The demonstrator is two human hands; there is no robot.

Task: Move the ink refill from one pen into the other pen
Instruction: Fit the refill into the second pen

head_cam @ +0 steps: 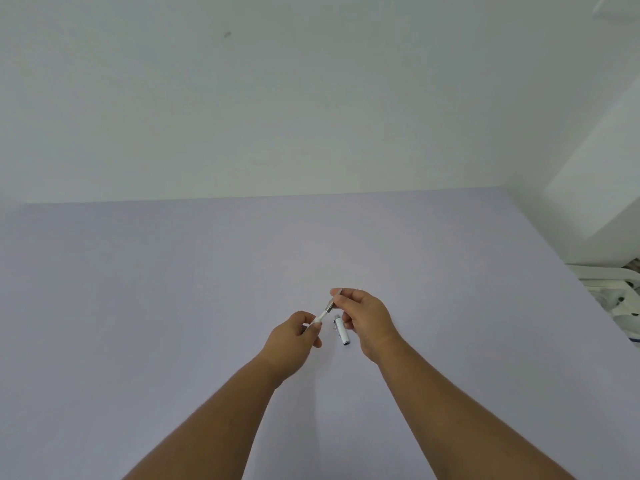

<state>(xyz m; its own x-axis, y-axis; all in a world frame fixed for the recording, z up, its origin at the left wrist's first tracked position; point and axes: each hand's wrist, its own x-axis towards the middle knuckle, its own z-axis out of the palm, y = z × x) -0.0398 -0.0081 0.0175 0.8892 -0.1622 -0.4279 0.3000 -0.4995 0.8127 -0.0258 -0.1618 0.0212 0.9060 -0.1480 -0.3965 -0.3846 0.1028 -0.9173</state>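
Left hand [294, 336] fingers pinched on slim white pen barrel [319, 318]; right hand [367, 317] fingertips pinch thin grey refill [333, 301] at barrel's 1 o'clock end. Second pen piece [341, 330], white, smooth, cylindrical, lies on matte lilac surface [173, 306], 6 o'clock of refill, between hands.

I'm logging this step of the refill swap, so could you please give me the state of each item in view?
Left hand: closed on the white end of the held pen.
Right hand: pinching the pen's far, metallic end.
Held pen: lifted above the table, tilted, spanning both hands; whether it is coming apart cannot be told.
Second white pen piece: lying flat on the table, untouched.
Table: lilac surface under both.
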